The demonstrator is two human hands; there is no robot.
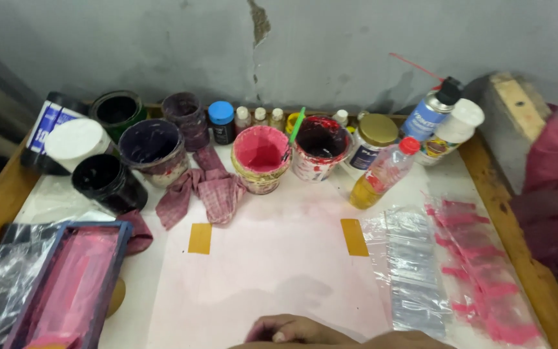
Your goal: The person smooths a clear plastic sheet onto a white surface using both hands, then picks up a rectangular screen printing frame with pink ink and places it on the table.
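Note:
Only one hand shows, at the bottom edge; it looks like my right hand (292, 331), with its forearm running off to the lower right. Its fingers are curled and stained pink, and they rest on the near edge of a pale pink sheet (272, 258) held to the table by two yellow tape strips (199, 238). The frame edge cuts the hand off, so I cannot tell whether it holds anything. My left hand is out of view.
Several ink pots line the back: a pink-filled pot (261, 155), a red one with a green stick (320, 147) and dark ones (108, 181). Nearby are a checked rag (208, 190), a bottle of yellow liquid (382, 173) and a spray can (431, 111). Clear plastic bags (411, 265) lie right, a pink-stained screen frame (72, 284) left.

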